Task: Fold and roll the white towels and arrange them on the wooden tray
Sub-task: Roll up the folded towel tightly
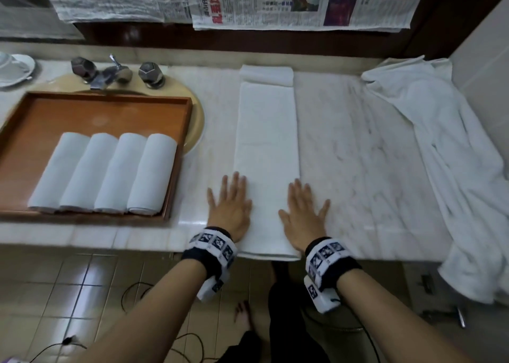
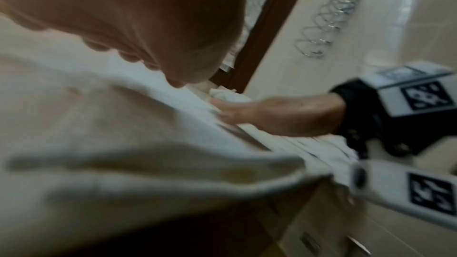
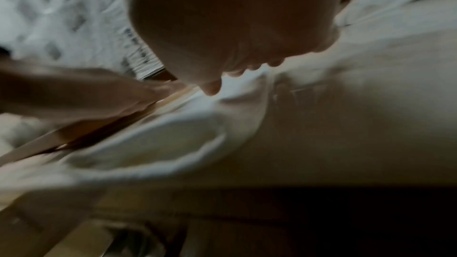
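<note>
A white towel (image 1: 266, 142) lies folded into a long narrow strip on the marble counter, its far end turned over on itself. My left hand (image 1: 230, 201) lies flat with spread fingers on the strip's near left edge. My right hand (image 1: 304, 211) lies flat on its near right edge. Both palms press down near the counter's front. The wooden tray (image 1: 35, 114) sits to the left and holds several rolled white towels (image 1: 106, 173) side by side. In the left wrist view the towel (image 2: 123, 124) fills the frame under my palm, with my right hand (image 2: 279, 116) beyond.
A crumpled heap of white towels (image 1: 451, 156) drapes over the counter's right end. The faucet (image 1: 110, 71) and beige sink rim (image 1: 197, 120) stand behind the tray. A white dish (image 1: 16, 69) is far left. Newspapers (image 1: 275, 1) hang on the wall.
</note>
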The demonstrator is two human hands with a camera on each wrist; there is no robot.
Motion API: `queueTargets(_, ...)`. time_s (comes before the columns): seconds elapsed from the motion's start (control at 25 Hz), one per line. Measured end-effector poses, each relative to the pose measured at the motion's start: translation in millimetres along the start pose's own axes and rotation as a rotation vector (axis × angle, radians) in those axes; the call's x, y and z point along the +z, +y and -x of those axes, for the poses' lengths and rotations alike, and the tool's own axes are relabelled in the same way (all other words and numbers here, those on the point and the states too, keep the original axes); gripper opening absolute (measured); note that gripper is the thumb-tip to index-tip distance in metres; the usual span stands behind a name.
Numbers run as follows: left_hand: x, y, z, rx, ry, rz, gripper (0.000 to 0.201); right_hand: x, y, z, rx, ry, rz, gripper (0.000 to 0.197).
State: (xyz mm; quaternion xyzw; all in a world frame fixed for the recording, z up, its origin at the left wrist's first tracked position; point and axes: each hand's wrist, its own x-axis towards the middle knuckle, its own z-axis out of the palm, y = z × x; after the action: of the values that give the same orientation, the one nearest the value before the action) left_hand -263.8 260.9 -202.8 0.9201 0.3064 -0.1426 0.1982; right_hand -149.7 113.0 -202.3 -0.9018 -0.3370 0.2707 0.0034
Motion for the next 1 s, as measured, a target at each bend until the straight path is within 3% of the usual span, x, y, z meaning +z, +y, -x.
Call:
queueTargets(0.08, 22.3, 10.3, 21.6, 0.187, -0.014, -0.038, 0.056, 21.3, -7.6, 15.4, -0.153, 0.013, 0.085, 0.064)
queueTargets(0.12, 33.4, 6.8, 29.4, 0.214, -0.005, -0.054, 0.056, 27.8, -4.8, 18.6, -0.168, 0.032, 0.107, 0.065)
queueTargets(0.28, 43.4, -23.3, 38.3, 0.097, 0.057, -0.085, 0.057, 32.8, 14.7, 18.6, -0.078, 0.119, 0.128, 0.069)
queueTargets(0.56, 30.6, -18.4, 30.8, 0.006, 0.032, -0.11, 0.057, 23.3, 9.1, 11.7, -0.018, 0.13, 0.144, 0.062)
queueTargets(0.72, 30.7, -6.9, 40.6, 0.019, -0.012, -0.152, 0.062, 27.0, 5.0, 22.3, -0.128, 0.085, 0.167, 0.063)
queueTargets(0.8, 30.3, -5.6, 47.9, -0.017, -0.028, -0.135, 0.066, 28.8, 11.4, 26.6, -0.045, 0.067, 0.129, 0.065)
queueTargets(0.88, 20.0, 2.6, 39.8, -0.146, 0.023, -0.05, 0.07, 21.7, 11.6, 23.2, 0.083, 0.064, 0.048, 0.067)
queueTargets(0.92, 13.4, 11.6, 32.3, -0.189, 0.029, 0.019, 0.07, 17.9, 8.1, 20.2, 0.072, 0.067, 0.022, 0.067)
queueTargets(1.0, 9.3, 30.3, 18.3, -0.047, -0.034, 0.074, 0.066, 15.0, 0.9, 14.6, -0.087, 0.062, 0.047, 0.064)
